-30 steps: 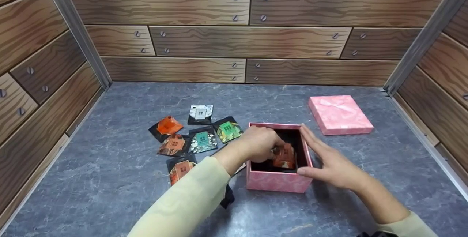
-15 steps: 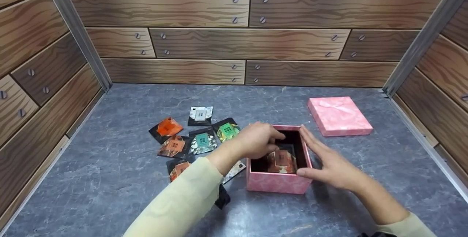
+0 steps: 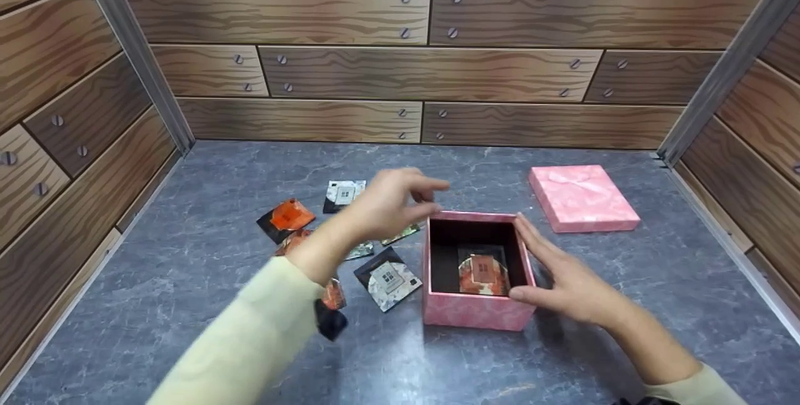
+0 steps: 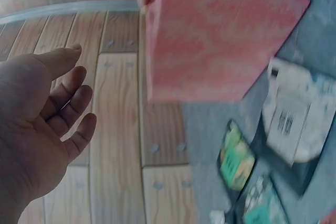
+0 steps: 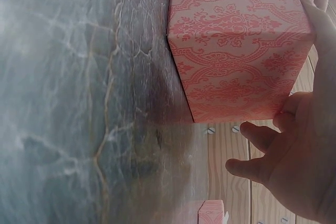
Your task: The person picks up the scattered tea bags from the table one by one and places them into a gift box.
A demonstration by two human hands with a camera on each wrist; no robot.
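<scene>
An open-topped pink gift box (image 3: 478, 314) stands on the grey marbled table. Down inside its dark interior lies an orange-brown sachet (image 3: 483, 274). My left hand (image 3: 397, 202) is in the air at the box's back left, fingers apart and nothing between them; the left wrist view shows its palm bare. On the box's right wall rests my right hand (image 3: 565, 280), thumb at the front corner and straight fingers along the back corner. The right wrist view shows some of its fingers (image 5: 257, 137) hanging loose beside the patterned side. A white-and-black sachet (image 3: 389, 279) lies left of the box.
The pink box lid (image 3: 584, 199) lies at the back right, bow print up. Several more sachets are on the left, including an orange one (image 3: 287, 217) and a white one (image 3: 344, 194); my left arm partly covers others. Wood-patterned panels (image 3: 350, 70) enclose the table.
My left hand has let go of the orange-brown sachet inside the box, then lifted out and moved left and back. The sachet now lies flat. My right hand stays on the box.
</scene>
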